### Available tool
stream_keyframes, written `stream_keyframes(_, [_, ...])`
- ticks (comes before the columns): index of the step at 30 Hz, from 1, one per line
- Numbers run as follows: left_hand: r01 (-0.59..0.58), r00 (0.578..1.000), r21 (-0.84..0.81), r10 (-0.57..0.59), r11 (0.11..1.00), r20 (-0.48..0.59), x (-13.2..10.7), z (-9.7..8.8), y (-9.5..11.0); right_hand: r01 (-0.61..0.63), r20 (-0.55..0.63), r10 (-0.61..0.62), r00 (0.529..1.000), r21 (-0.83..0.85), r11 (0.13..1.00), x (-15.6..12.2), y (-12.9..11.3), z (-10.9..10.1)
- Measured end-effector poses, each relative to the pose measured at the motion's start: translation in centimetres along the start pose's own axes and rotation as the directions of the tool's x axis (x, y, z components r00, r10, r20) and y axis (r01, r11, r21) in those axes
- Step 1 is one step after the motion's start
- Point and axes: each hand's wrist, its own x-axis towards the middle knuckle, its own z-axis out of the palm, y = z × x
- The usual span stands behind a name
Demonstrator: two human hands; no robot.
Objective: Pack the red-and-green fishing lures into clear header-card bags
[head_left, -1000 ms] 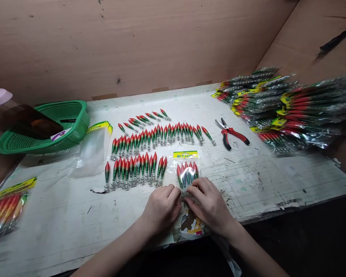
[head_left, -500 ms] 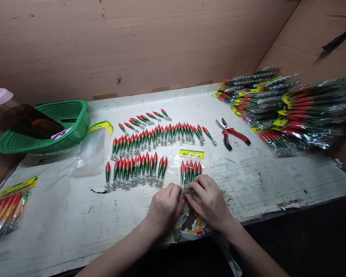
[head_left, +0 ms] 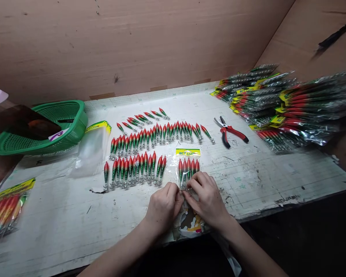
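A clear plastic bag with a yellow printed header point(head_left: 188, 152) lies at the front of the table. Several red-and-green squid lures point(head_left: 188, 166) sit side by side inside it, hooks towards me. My left hand point(head_left: 165, 204) is closed, its fingertips pinching the bag's lower left corner. From the other side, my right hand point(head_left: 208, 198) has curled fingers and thumb on the bag's lower edge, over the hook ends, which are partly hidden. Left of the bag stands a row of loose squid lures point(head_left: 132, 169), with another row point(head_left: 152, 136) behind it.
Red-handled pliers point(head_left: 232, 132) lie right of the lures. Many filled bags point(head_left: 291, 111) are piled at the right. Empty bags point(head_left: 92, 150) lie beside a green basket point(head_left: 75, 134) holding a dark bottle. Another filled bag point(head_left: 10, 207) lies at far left. A board wall point(head_left: 161, 42) stands behind.
The view has shifted slightly, so everything sits a little further left. Both hands stay at the bag's lower edge, with hardly any visible movement.
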Motion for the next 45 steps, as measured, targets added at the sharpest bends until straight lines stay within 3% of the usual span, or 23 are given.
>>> stream_keyframes(9, [0.049,0.996,0.022,-0.05,0.999,0.074,0.3,-0.1,0.0,0.163,0.003,-0.163,0.987,-0.052,0.985,0.5,0.4,-0.4])
stream_keyframes(14, [0.083,0.996,-0.106,-0.08,0.991,0.035,0.6,-0.4,-0.1,0.196,0.0,-0.197,0.98,-0.066,0.978,0.4,0.7,-0.3])
stream_keyframes(20, [0.258,0.965,-0.287,-0.233,0.922,0.12,0.9,-0.4,-0.1,0.19,-0.013,-0.191,0.981,-0.065,0.98,0.5,0.7,-0.3])
stream_keyframes(29, [0.335,0.94,-0.334,-0.287,0.881,0.185,1.4,-0.4,0.1,0.089,-0.051,-0.091,0.995,-0.031,0.996,0.5,-0.3,-0.2])
stream_keyframes(38, [0.35,0.934,-0.359,-0.29,0.865,0.209,1.4,-0.6,0.2,0.117,-0.079,-0.121,0.99,-0.05,0.992,0.0,-0.2,0.3])
stream_keyframes(45, [0.229,0.968,-0.288,-0.187,0.93,0.166,1.1,-0.5,0.2,0.1,-0.08,-0.106,0.991,-0.08,0.992,0.4,0.0,0.3])
